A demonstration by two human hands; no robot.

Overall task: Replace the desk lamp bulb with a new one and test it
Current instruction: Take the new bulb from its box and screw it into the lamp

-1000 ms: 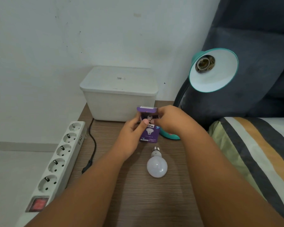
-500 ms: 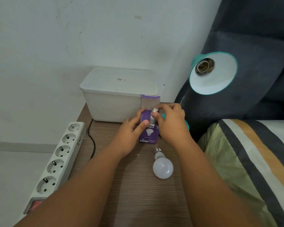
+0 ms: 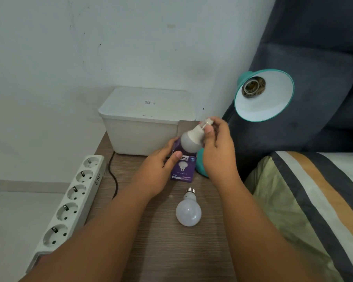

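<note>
The single head-worn camera is looking forward and down from above a wooden table (image 3: 161, 241), sitting close over it. It is facing the wall at 12 o'clock, taking in a power strip (image 3: 70, 200) at 9 o'clock and striped bedding (image 3: 314, 200) at 3 o'clock.

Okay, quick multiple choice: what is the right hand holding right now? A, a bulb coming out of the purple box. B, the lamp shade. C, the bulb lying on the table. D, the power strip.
A: the right hand pinches the screw base of a bulb lifted above the purple box, which the left hand steadies.
</note>
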